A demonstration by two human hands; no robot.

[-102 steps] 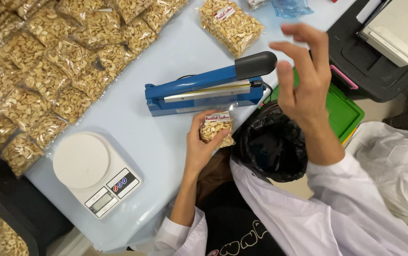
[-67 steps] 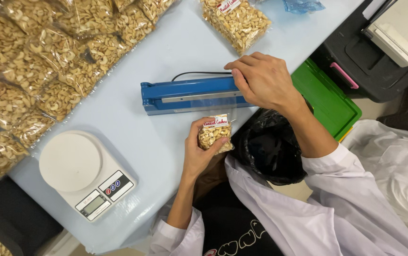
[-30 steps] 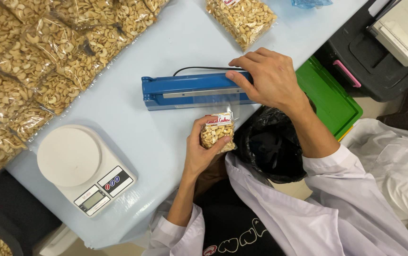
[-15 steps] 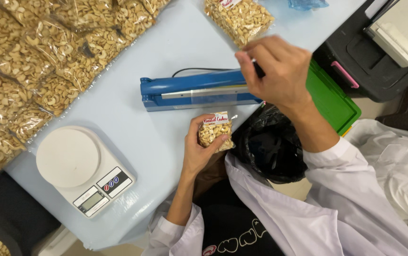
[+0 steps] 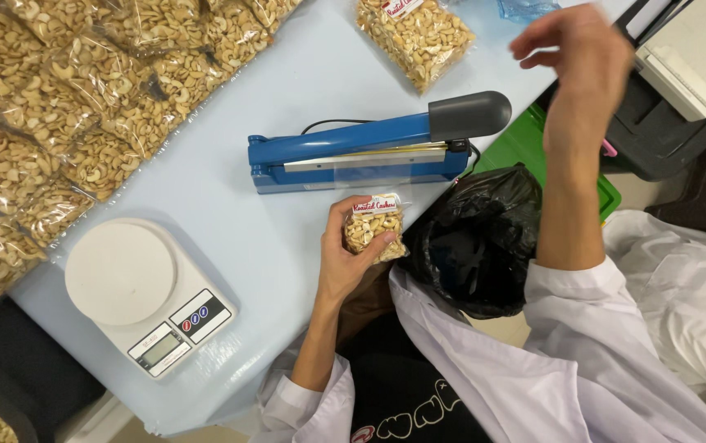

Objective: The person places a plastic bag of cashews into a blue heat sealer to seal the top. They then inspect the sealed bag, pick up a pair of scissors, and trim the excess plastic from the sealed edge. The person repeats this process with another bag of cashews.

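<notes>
Right hand (image 5: 574,57) is off the sealer now: half a second ago it sat on the dark grey handle (image 5: 469,113) of the blue tabletop heat sealer (image 5: 353,152), pressing down; now it is raised above and to the right of it, fingers loosely curled, holding nothing. The sealer arm is back up, so by the look of it the press stroke is over.

Left hand (image 5: 351,254) has not shifted: closed around the small clear plastic pouch of cashews with a red-and-white label (image 5: 374,226), held upright at the near edge of the pale blue worktop (image 5: 230,180), just in front of the sealer. The pouch's clear top edge (image 5: 369,174) reaches up into the sealing bar area; can't tell whether the seam has actually fused.

Around it:
- black plastic bag (image 5: 472,242), open, just right of the pouch
- white digital kitchen scale (image 5: 148,295), left, nothing on its platform
- rows of filled clear cashew bags (image 5: 66,115), far left
- one larger labelled cashew bag (image 5: 414,37) behind the sealer
</notes>
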